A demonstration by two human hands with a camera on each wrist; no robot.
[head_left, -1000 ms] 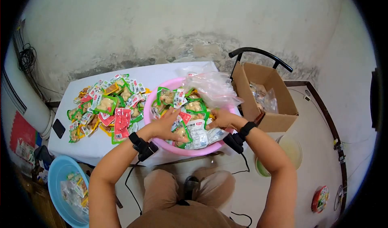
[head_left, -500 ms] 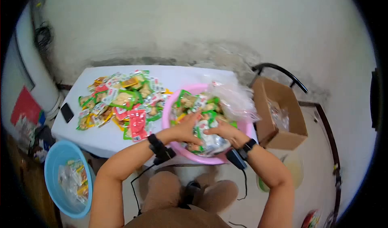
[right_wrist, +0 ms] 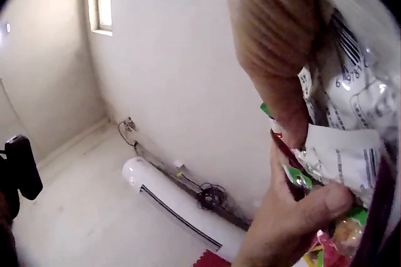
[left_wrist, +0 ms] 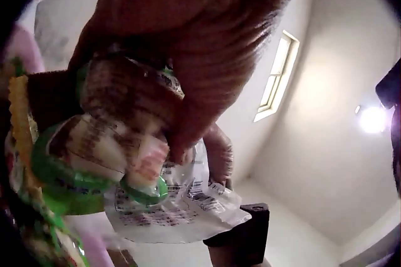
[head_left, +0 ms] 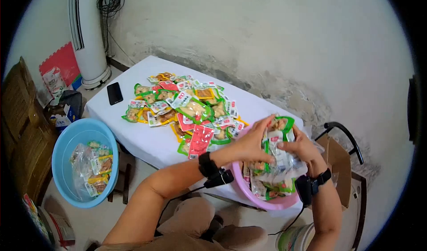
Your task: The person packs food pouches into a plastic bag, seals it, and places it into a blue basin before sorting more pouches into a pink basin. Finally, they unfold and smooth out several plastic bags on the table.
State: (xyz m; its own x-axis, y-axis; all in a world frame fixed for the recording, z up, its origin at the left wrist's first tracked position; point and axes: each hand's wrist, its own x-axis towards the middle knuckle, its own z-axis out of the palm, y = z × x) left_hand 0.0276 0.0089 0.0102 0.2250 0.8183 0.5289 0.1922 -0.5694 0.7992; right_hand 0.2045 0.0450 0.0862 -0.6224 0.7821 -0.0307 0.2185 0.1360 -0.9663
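Over the pink basin point(head_left: 242, 186), my left hand point(head_left: 253, 145) and right hand point(head_left: 308, 151) grip a bunch of snack packets point(head_left: 276, 155) between them. These are clear-and-green food packets, some with silvery white printed backs. In the left wrist view, the left thumb and fingers press round a green-edged packet point(left_wrist: 88, 154) beside a white printed packet back point(left_wrist: 188, 207). The right wrist view shows the right hand's fingers curled over white packets point(right_wrist: 344, 101) with barcodes. More packets point(head_left: 260, 189) lie in the basin under the hands.
A heap of mixed packets point(head_left: 195, 108) covers the middle of the white-clothed table point(head_left: 129, 128), with a phone point(head_left: 114, 93) at its left end. A blue basin point(head_left: 59, 162) holding packets stands lower left. A cardboard box point(head_left: 336, 164) is at the right, beside a black chair rail point(head_left: 347, 137).
The view has swung left, so the table and basins sit further right. Both hands, earlier down among the packets in the pink basin, have gathered a bunch and raised it.
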